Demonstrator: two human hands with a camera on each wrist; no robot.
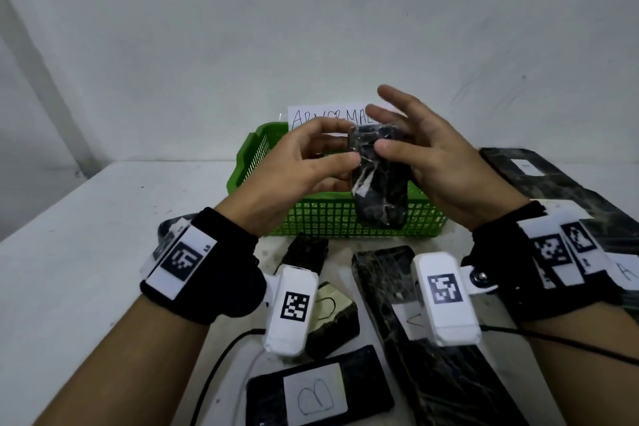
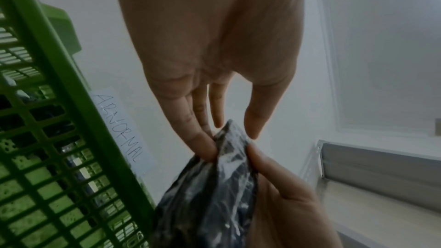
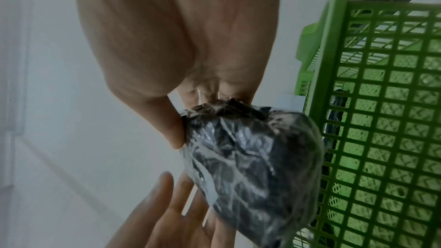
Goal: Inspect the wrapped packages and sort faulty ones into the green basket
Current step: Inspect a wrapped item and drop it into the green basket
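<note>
A small dark package [image 1: 380, 190] wrapped in crinkled clear film hangs upright over the green basket [image 1: 249, 156]. My right hand [image 1: 390, 135] holds its upper part, thumb on the front and fingers behind, with two fingers sticking up free. My left hand [image 1: 345, 143] pinches the package's upper left edge between thumb and fingertips. In the left wrist view the left hand [image 2: 231, 139] has straight fingers on one face of the package [image 2: 214, 205] and the thumb beside its tip. In the right wrist view the right thumb [image 3: 174, 135] presses the package [image 3: 257, 167] beside the basket wall [image 3: 381, 101].
A paper sign reading ABNORMAL [image 1: 328, 117] hangs on the wall behind the basket. Several more dark wrapped packages lie on the white table [image 1: 86, 252] below my wrists, one labelled B [image 1: 318, 387], plus a long one [image 1: 387, 284] and a large one [image 1: 539, 176] at right. A black cable [image 1: 214, 367] trails near.
</note>
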